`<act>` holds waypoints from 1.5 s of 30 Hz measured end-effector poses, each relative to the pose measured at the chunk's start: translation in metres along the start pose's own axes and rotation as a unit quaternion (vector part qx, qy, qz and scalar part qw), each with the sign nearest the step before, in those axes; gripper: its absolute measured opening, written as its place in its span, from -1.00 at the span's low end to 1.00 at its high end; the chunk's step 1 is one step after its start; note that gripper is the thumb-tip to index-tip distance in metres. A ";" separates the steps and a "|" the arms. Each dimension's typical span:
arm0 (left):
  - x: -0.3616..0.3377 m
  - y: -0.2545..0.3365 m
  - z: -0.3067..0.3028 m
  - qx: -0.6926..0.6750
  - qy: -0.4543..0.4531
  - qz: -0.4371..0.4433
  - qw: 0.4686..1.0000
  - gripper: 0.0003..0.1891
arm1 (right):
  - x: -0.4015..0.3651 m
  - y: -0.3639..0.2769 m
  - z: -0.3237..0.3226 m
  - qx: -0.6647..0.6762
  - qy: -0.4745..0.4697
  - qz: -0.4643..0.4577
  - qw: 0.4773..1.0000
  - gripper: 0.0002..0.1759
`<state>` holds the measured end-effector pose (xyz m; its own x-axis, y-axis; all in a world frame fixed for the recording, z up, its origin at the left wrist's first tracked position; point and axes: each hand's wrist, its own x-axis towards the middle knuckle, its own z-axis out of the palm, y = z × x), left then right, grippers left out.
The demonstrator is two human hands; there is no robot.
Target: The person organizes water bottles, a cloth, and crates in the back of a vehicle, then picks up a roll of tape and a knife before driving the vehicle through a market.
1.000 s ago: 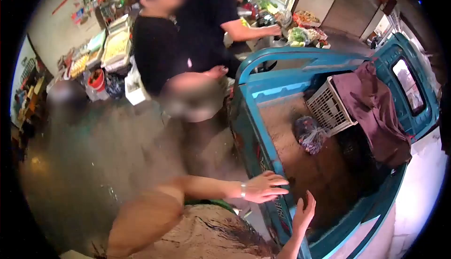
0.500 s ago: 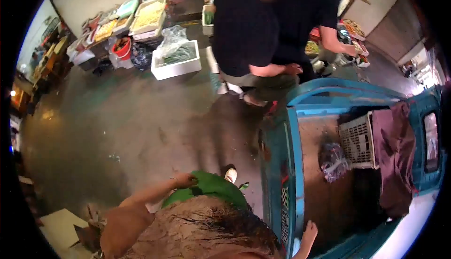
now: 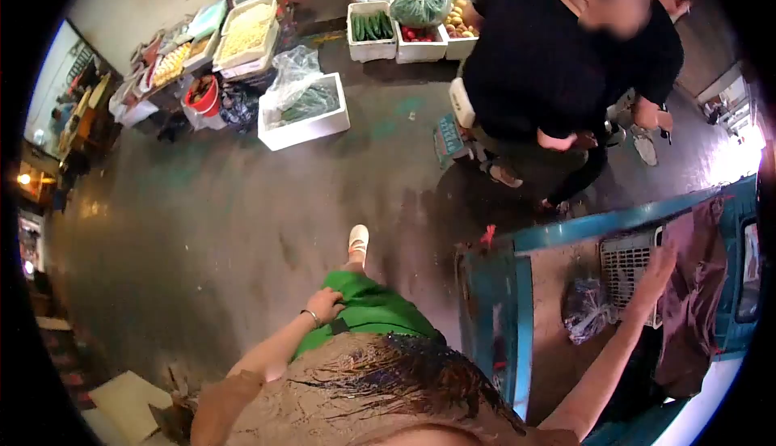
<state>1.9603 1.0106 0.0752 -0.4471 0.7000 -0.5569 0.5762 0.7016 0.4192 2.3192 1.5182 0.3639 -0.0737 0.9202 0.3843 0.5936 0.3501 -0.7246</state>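
Observation:
My left hand (image 3: 326, 304) lies against the green garment (image 3: 376, 308) over my leg, its fingers bent and closed on the cloth. A bracelet circles that wrist. My right arm stretches over the truck bed, and my right hand (image 3: 660, 270) is open, fingers extended, at the near edge of the brown cloth (image 3: 693, 300). Behind that hand stands a white plastic crate (image 3: 626, 264), partly covered by the cloth. A clear plastic bag (image 3: 588, 310) with dark contents lies beside the crate.
A blue truck side (image 3: 495, 317) rises at my right. Ahead, a person (image 3: 550, 58) in black bends low, with another close beside. Foam boxes hold cucumbers (image 3: 372, 25), red vegetables (image 3: 419, 35) and potatoes (image 3: 461, 19). A white foam box (image 3: 305, 129) sits on the floor.
My right hand has moved from the truck's near side forward to the crate and cloth. My view has shifted, a foot has stepped forward, and more vegetable boxes show.

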 end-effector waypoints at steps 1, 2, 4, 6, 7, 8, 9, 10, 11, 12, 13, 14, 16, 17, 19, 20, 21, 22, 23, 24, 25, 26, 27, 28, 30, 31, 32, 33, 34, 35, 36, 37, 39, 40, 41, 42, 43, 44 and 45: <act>0.015 -0.006 -0.014 0.016 -0.018 -0.006 1.000 -0.74 | 0.019 -0.014 0.012 0.043 0.024 -0.016 0.999 -0.39; 0.031 -0.012 -0.027 0.012 -0.017 -0.010 1.000 -0.74 | 0.032 -0.019 0.019 0.084 0.049 -0.032 0.995 -0.40; 0.072 -0.032 -0.054 0.012 -0.025 0.007 1.000 -0.75 | 0.073 0.024 0.036 0.054 0.020 -0.025 0.998 -0.41; 0.101 -0.047 -0.092 -0.007 -0.034 0.018 0.999 -0.77 | 0.084 0.011 0.055 -0.149 -0.066 0.058 0.985 -0.36; 0.112 -0.051 -0.113 -0.003 -0.039 0.028 0.999 -0.77 | 0.086 0.012 0.055 -0.155 -0.057 0.064 0.984 -0.36; 0.123 -0.055 -0.132 -0.012 -0.059 0.033 0.998 -0.76 | 0.083 0.022 0.056 -0.228 -0.059 0.037 0.971 -0.40; 0.136 -0.063 -0.148 -0.018 -0.078 0.039 0.996 -0.75 | 0.079 0.032 0.057 -0.299 -0.061 0.014 0.952 -0.44; 0.152 -0.074 -0.159 -0.006 -0.073 0.079 0.994 -0.73 | 0.076 0.030 0.059 -0.282 -0.031 0.026 0.958 -0.48; 0.166 -0.082 -0.166 0.004 -0.083 0.093 0.992 -0.73 | 0.074 0.030 0.057 -0.290 -0.020 0.041 0.956 -0.48; 0.182 -0.086 -0.180 -0.001 -0.104 0.082 0.991 -0.72 | 0.067 0.015 0.062 -0.279 -0.034 0.047 0.959 -0.48; 0.199 -0.084 -0.196 -0.005 -0.121 0.074 0.990 -0.71 | 0.062 -0.005 0.066 -0.267 -0.041 0.052 0.961 -0.48; 0.216 -0.078 -0.209 -0.008 -0.120 0.085 0.989 -0.71 | 0.058 -0.028 0.074 -0.239 -0.031 0.088 0.967 -0.48; 0.249 -0.059 -0.232 0.003 -0.114 0.093 0.989 -0.71 | 0.057 -0.029 0.077 -0.276 -0.021 0.087 0.957 -0.48; 0.271 -0.061 -0.231 -0.001 -0.089 0.130 0.987 -0.70 | 0.057 -0.033 0.079 -0.292 -0.019 0.094 0.951 -0.49; 0.308 -0.034 -0.250 0.015 -0.103 0.131 0.986 -0.68 | 0.057 -0.052 0.084 -0.275 -0.015 0.112 0.955 -0.49; 0.330 -0.023 -0.255 0.025 -0.107 0.152 0.982 -0.68 | 0.057 -0.061 0.087 -0.268 -0.009 0.127 0.955 -0.48; 0.351 -0.014 -0.258 0.017 -0.105 0.166 0.980 -0.67 | 0.057 -0.059 0.087 -0.279 -0.011 0.126 0.952 -0.48; 0.373 -0.004 -0.259 0.010 -0.100 0.179 0.979 -0.66 | 0.058 -0.069 0.091 -0.271 -0.007 0.142 0.952 -0.47; 0.394 0.005 -0.259 0.021 -0.100 0.197 0.975 -0.66 | 0.060 -0.078 0.092 -0.260 -0.001 0.157 0.953 -0.47; 0.420 0.013 -0.258 -0.004 -0.115 0.191 0.975 -0.64 | 0.058 -0.070 0.090 -0.271 0.000 0.147 0.951 -0.43; 0.435 0.043 -0.275 -0.028 -0.133 0.180 0.974 -0.63 | 0.060 -0.071 0.091 -0.266 0.017 0.156 0.951 -0.43; 0.446 0.073 -0.291 0.037 -0.135 0.168 0.976 -0.65 | 0.061 -0.079 0.093 -0.265 0.012 0.162 0.950 -0.41; 0.458 0.097 -0.308 0.048 -0.138 0.178 0.973 -0.65 | 0.064 -0.085 0.092 -0.266 0.005 0.166 0.949 -0.38; 0.472 0.120 -0.317 0.013 -0.140 0.161 0.977 -0.67 | 0.065 -0.086 0.090 -0.275 -0.003 0.162 0.948 -0.36; 0.523 0.132 -0.319 -0.068 -0.150 0.162 0.973 -0.73 | 0.070 -0.095 0.093 -0.299 -0.020 0.176 0.938 -0.31; 0.568 0.115 -0.307 -0.100 -0.152 0.182 0.966 -0.73 | 0.075 -0.099 0.094 -0.316 -0.028 0.181 0.931 -0.28; 0.600 0.118 -0.311 -0.133 -0.165 0.146 0.966 -0.72 | 0.079 -0.100 0.095 -0.316 -0.032 0.194 0.928 -0.23; 0.621 0.126 -0.311 -0.165 -0.179 0.106 0.964 -0.72 | 0.082 -0.101 0.095 -0.318 -0.040 0.206 0.925 -0.18; 0.631 0.144 -0.318 -0.187 -0.197 0.036 0.962 -0.73 | 0.088 -0.106 0.096 -0.326 -0.050 0.227 0.916 -0.09; 0.645 0.165 -0.328 -0.205 -0.212 -0.033 0.955 -0.74 | 0.096 -0.110 0.098 -0.319 -0.054 0.250 0.913 -0.06; 0.663 0.177 -0.328 -0.192 -0.208 -0.066 0.957 -0.75 | 0.101 -0.110 0.098 -0.333 -0.055 0.266 0.903 -0.05; 0.674 0.201 -0.332 -0.190 -0.212 -0.060 0.957 -0.75 | 0.106 -0.107 0.099 -0.345 -0.055 0.282 0.893 -0.05; 0.698 0.247 -0.344 -0.076 -0.287 -0.028 0.954 -0.75 | 0.117 -0.095 0.100 -0.360 -0.028 0.307 0.880 -0.04; 0.724 0.255 -0.339 -0.103 -0.319 -0.021 0.942 -0.76 | 0.127 -0.089 0.100 -0.373 -0.008 0.329 0.868 -0.04; 0.747 0.275 -0.337 -0.098 -0.324 -0.015 0.941 -0.76 | 0.140 -0.084 0.101 -0.387 -0.008 0.361 0.848 -0.02; 0.763 0.303 -0.336 -0.029 -0.326 0.012 0.945 -0.77 | 0.159 -0.079 0.104 -0.385 0.011 0.405 0.829 -0.02; 0.777 0.331 -0.337 0.041 -0.326 0.039 0.944 -0.78 | 0.177 -0.075 0.107 -0.382 0.032 0.449 0.807 -0.02; 0.793 0.364 -0.342 0.072 -0.319 0.145 0.934 -0.78 | 0.192 -0.064 0.111 -0.385 0.044 0.454 0.802 -0.02; 0.809 0.395 -0.350 0.076 -0.326 0.158 0.929 -0.78 | 0.204 -0.047 0.112 -0.408 0.069 0.459 0.786 -0.03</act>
<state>1.5874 1.9006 0.0414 0.2423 0.6032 -0.7599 0.7199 0.4133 0.5576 2.1865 1.7091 0.4121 0.7409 0.6715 0.0127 0.6657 -0.7316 -0.1468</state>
